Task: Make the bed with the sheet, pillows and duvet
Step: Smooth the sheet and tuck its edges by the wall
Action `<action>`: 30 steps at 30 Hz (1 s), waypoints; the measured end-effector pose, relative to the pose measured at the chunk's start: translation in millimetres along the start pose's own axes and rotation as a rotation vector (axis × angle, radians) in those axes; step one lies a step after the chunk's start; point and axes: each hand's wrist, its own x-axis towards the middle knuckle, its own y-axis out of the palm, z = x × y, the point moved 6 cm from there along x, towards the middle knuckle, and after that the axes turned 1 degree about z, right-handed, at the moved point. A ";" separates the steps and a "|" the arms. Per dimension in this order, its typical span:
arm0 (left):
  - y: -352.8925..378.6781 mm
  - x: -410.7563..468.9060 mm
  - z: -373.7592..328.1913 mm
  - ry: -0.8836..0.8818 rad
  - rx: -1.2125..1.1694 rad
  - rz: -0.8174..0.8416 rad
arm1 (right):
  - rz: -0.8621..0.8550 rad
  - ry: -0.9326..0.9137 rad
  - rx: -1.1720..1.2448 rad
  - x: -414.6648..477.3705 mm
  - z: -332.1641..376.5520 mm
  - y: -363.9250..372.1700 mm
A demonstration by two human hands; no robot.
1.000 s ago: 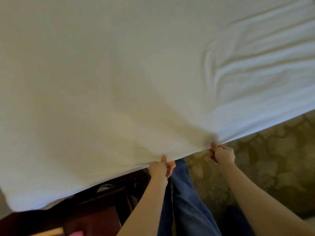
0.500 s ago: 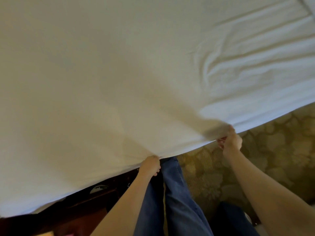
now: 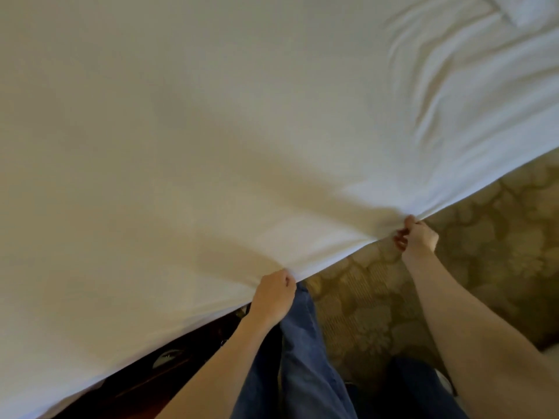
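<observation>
In the head view we hold the white sheet point(image 3: 211, 146) by its near edge. It spreads out ahead of us and fills the frame from 9 o'clock round to 2 o'clock, with creases fanning at 2 o'clock. Our left hand point(image 3: 273, 293), near 6 o'clock, is curled with its fingers closed over the hem. Our right hand point(image 3: 419, 235), at 4 o'clock, pinches the edge between thumb and curled fingers, and the cloth bunches at the grip. Compared with a second ago, the hands sit farther apart along the hem, the right one higher and further toward 3 o'clock. Below the edge lie patterned carpet point(image 3: 484, 252) at 4 o'clock, our jeans point(image 3: 302, 358) at 6 and dark wooden furniture point(image 3: 169, 367) at 7.
</observation>
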 end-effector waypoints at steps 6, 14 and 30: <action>-12.0 16.7 -26.9 0.124 -0.063 0.001 | -0.044 -0.021 0.075 9.2 29.7 -15.5; -11.6 35.5 -60.9 0.243 -0.003 0.018 | -0.074 -0.138 -0.027 49.6 95.9 -24.3; -21.1 28.9 -63.5 0.198 -0.157 0.006 | -0.182 -0.105 -0.223 31.2 47.3 -9.8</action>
